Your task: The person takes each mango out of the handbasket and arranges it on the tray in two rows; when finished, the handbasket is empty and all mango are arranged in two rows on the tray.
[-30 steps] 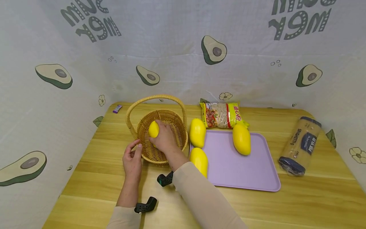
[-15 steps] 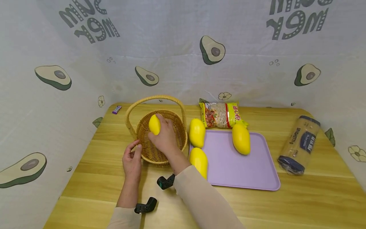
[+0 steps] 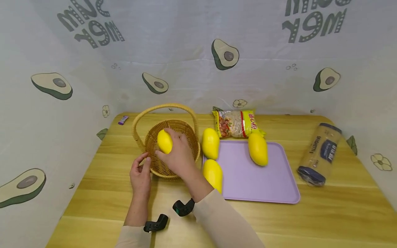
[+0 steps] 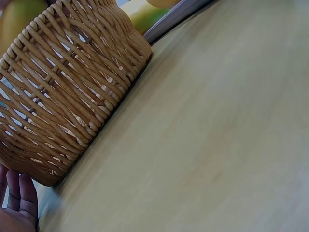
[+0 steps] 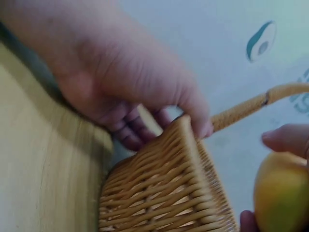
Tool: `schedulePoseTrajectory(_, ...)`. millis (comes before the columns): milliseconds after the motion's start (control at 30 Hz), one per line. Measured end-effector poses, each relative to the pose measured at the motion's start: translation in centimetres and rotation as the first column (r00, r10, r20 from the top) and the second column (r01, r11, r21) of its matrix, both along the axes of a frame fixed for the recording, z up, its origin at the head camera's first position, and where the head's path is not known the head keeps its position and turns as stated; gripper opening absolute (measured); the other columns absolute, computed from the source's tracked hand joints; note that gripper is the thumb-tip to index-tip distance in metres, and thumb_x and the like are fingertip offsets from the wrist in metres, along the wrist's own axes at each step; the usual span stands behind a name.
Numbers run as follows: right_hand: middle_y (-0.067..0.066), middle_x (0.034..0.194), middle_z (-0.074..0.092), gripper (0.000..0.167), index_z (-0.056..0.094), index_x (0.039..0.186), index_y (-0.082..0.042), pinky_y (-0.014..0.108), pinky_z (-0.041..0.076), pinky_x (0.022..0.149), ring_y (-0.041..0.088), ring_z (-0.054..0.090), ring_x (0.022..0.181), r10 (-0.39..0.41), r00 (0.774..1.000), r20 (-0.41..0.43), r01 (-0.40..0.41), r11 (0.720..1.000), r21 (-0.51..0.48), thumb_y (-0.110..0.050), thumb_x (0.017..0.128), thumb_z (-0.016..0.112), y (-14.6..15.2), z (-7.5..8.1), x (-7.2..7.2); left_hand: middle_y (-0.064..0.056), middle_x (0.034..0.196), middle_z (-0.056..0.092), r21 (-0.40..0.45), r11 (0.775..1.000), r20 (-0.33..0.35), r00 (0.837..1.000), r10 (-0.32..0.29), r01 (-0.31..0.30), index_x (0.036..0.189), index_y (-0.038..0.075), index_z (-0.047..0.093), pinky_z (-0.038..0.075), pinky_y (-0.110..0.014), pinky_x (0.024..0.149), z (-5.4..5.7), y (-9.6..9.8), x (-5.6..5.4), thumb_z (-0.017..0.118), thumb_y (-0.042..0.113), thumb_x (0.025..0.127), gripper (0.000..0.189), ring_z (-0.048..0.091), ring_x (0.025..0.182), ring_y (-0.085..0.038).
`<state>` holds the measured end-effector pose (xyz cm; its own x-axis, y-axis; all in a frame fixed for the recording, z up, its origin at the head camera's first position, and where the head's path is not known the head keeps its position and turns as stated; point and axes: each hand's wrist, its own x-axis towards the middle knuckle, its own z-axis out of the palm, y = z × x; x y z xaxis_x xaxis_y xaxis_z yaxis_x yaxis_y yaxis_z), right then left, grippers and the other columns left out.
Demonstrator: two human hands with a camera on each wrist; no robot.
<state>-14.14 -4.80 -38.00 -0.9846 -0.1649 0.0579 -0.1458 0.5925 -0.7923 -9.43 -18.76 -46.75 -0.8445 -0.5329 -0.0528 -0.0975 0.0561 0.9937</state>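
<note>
My right hand [image 3: 181,156] holds a yellow mango [image 3: 164,141], fingers and thumb spread round its sides, over the open wicker basket [image 3: 161,169]. In the right wrist view the mango [image 5: 280,193] is higher than the basket's rim. My left hand [image 3: 140,175] pinches the basket's near left rim. The right wrist view shows that thumb inside the rim and the other fingers against the outer weave. Part of the basket's inside is hidden behind my right hand. To its right are three more mangoes, two [image 3: 211,143] by the tray's left edge and one [image 3: 258,150] at its back.
A lilac tray [image 3: 254,184] lies right of the basket. Behind it is a yellow-ended noodle bag [image 3: 234,124]. Farther right lies a spaghetti pack [image 3: 319,155]. A small purple wrapped piece [image 3: 123,120] sits at the back left. The basket's tall handle [image 3: 164,106] arches over its far side.
My right hand has lifted the mango from lower in the basket and drawn back a little towards me. My left hand stays at the rim. The head view has shifted slightly.
</note>
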Motion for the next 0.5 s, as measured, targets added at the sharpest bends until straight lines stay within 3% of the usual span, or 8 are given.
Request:
schedulePoseTrajectory(267, 0.013, 0.146, 0.048, 0.074, 0.045, 0.152, -0.035, 0.046, 0.056, 0.083, 0.033, 0.065, 0.107, 0.081, 0.997, -0.013, -0.079, 0.993, 0.087, -0.03, 0.087, 0.08, 1.9, 2.0, 2.7, 0.014, 0.11, 0.054, 0.026, 1.0, -0.011, 1.0, 0.003, -0.003, 0.133, 0.013, 0.065, 0.04, -0.019, 0.061, 0.3, 0.0, 0.1, 0.061, 0.032, 0.103, 0.036, 0.049, 0.078, -0.005)
schedulePoseTrajectory(500, 0.005, 0.143, 0.059, 0.072, 0.049, 0.15, -0.029, 0.047, 0.051, 0.093, 0.025, 0.06, 0.12, 0.201, 0.979, -0.025, -0.195, 0.967, 0.165, -0.031, 0.085, 0.077, 5.3, 2.8, 4.5, 0.014, 0.11, 0.054, 0.047, 0.999, -0.02, 1.0, -0.003, 0.004, 0.134, 0.012, 0.063, 0.04, -0.019, 0.062, 0.3, 0.1, 0.0, 0.063, 0.031, 0.102, 0.037, 0.051, 0.08, -0.005)
